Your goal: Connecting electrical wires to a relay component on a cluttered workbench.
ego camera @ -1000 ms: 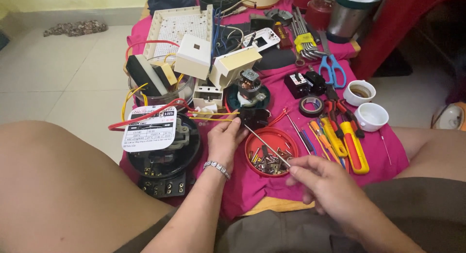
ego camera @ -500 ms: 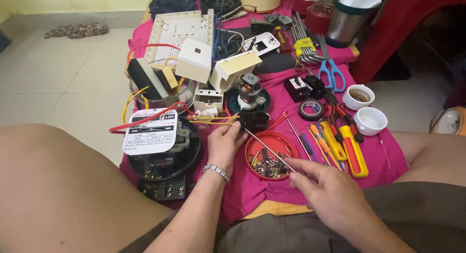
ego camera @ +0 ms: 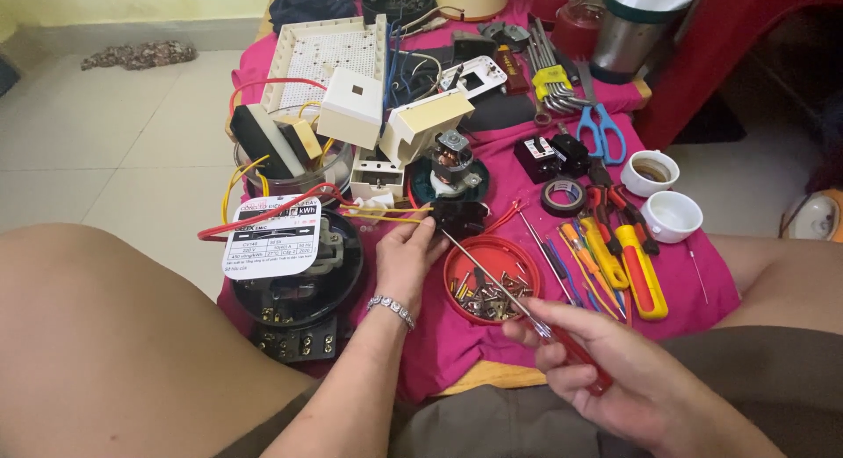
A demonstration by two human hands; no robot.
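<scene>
Screwdriver applied to black part, both hands engaged.

Right hand (ego camera: pixel 615 379) fingers are clamped on one red-handled screwdriver (ego camera: pixel 518 304); its tip meets the black part (ego camera: pixel 460 218), which the left hand (ego camera: pixel 406 258) pinches at the edge (yellow and red wires attached). The part lies on the pink cloth (ego camera: pixel 439 335), just above one red lid (ego camera: pixel 492 269) of screws. Further right: two white cups (ego camera: pixel 671 216), one tape roll (ego camera: pixel 563 195), one pair of blue scissors (ego camera: pixel 602 129).

Screwdriver (ego camera: pixel 518 304) handle hidden in fingers (ego camera: pixel 562 357)
</scene>
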